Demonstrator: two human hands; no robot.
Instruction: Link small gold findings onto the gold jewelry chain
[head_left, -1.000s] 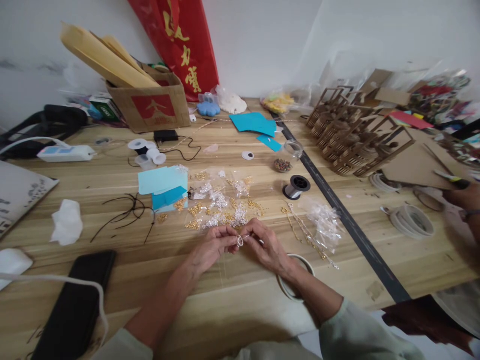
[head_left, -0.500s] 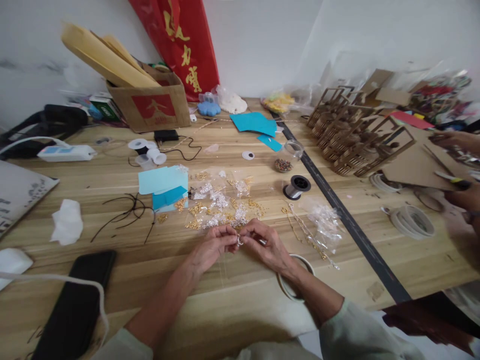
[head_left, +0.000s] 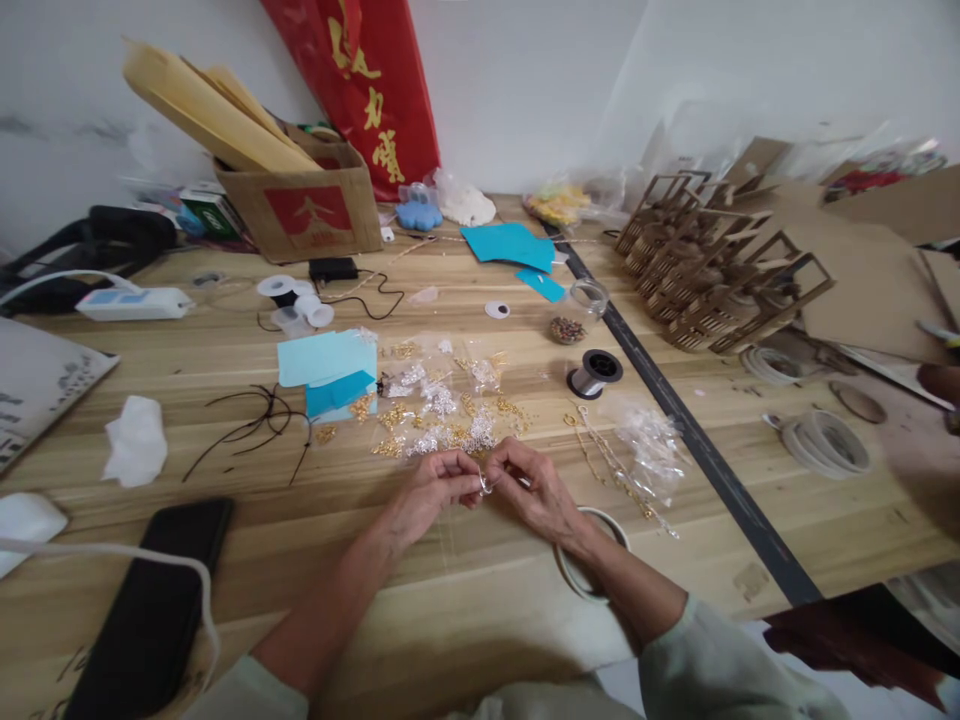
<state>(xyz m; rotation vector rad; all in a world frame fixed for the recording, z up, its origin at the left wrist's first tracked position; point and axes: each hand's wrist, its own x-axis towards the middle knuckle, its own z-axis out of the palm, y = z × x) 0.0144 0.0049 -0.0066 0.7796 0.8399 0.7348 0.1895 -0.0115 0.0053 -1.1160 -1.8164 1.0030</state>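
Head view: your left hand (head_left: pixel 439 487) and right hand (head_left: pixel 529 490) pinch a silvery ring (head_left: pixel 485 485) between fingertips, at lower centre of frame.

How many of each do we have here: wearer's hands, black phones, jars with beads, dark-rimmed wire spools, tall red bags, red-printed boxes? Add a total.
Wearer's hands (left hand, right hand): 2
Black phone: 1
Jar with beads: 1
Dark-rimmed wire spool: 1
Tall red bag: 1
Red-printed box: 1
Total: 7
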